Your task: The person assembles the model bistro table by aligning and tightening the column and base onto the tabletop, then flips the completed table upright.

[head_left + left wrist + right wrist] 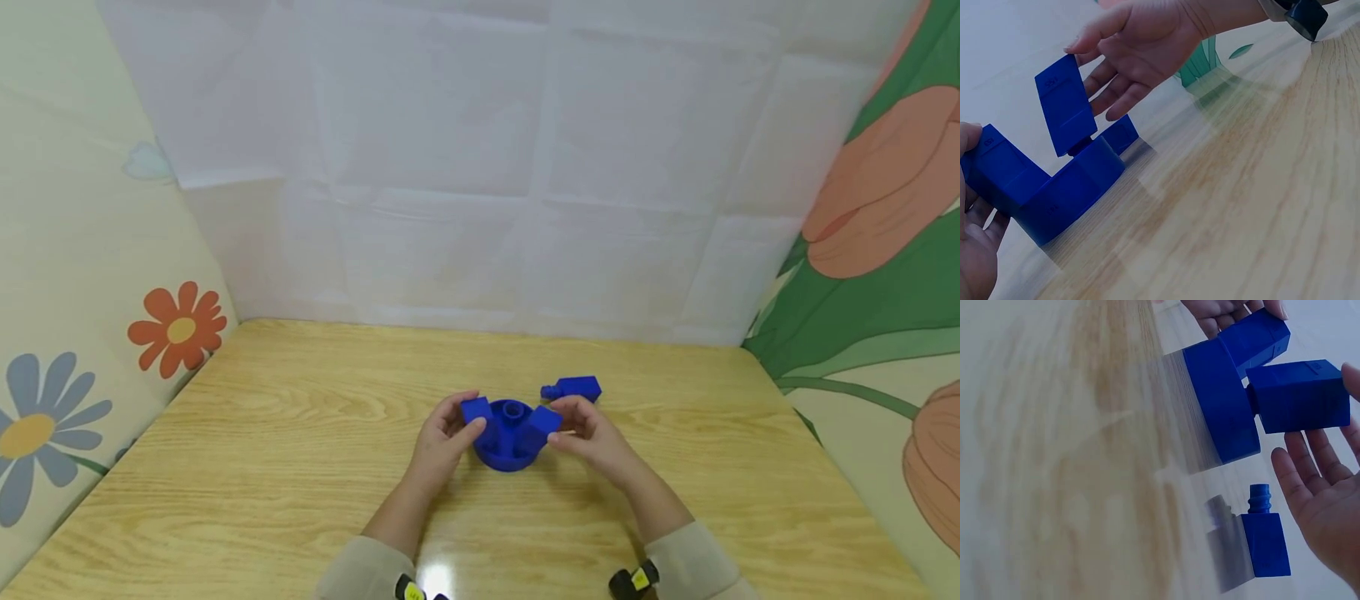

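A round blue base [504, 463] stands on the table with two blue rectangular blocks tilted outward from it. My left hand [441, 442] holds the left block [476, 408] between thumb and fingers. The right block [546, 419] is pinched near its outer end by my right hand [597, 440]. In the right wrist view, a narrow neck joins this right block [1300, 397] to the base [1222, 403]. A round socket [513, 409] shows at the back of the base. Behind my right hand, a third block [579, 387] with a ridged, threaded-looking neck lies on its side.
The wood-grain table [300, 467] extends around both hands. A white sheet [480, 167] hangs along its back edge. Flower-patterned cloth [67, 250] covers the left side, and similar cloth [885, 308] the right. Dark wrist devices [633, 579] sit at the cuffs.
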Motion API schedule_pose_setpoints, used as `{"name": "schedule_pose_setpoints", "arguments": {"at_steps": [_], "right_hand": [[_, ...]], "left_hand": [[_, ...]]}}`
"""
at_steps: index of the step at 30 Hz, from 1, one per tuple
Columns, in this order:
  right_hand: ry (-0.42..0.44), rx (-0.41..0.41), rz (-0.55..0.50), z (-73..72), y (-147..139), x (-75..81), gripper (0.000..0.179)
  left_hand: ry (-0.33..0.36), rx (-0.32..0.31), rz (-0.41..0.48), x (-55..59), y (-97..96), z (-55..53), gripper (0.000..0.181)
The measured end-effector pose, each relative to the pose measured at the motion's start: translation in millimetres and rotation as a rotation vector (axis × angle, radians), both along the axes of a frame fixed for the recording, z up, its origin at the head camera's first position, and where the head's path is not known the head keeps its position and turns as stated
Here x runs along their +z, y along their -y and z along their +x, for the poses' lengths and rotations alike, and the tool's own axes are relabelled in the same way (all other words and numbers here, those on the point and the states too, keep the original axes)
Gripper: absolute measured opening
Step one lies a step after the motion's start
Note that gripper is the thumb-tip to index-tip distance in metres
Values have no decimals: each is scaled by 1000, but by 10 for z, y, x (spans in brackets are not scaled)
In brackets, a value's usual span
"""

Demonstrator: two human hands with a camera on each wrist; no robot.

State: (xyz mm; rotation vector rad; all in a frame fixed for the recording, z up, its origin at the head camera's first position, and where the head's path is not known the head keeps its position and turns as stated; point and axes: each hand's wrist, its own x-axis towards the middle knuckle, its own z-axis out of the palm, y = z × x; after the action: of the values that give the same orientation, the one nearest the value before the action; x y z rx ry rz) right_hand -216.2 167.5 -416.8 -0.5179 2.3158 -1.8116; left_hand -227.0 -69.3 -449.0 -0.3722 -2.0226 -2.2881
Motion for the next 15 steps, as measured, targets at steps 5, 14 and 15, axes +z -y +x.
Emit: {"name": "schedule_pose_setpoints", "arguments": {"at_steps": [5,14,15], "right_hand": [[-48,28,80,5,36,0,52],[-38,-95,123,26,168,0,48],[-29,-112,130,26,187,-5,48]], "left_hand": [[1,2,0,-2,4,0,43],[-4,-4,0,-4,6,2,45],[-3,-3,-2,-3,5,5,45]]}}
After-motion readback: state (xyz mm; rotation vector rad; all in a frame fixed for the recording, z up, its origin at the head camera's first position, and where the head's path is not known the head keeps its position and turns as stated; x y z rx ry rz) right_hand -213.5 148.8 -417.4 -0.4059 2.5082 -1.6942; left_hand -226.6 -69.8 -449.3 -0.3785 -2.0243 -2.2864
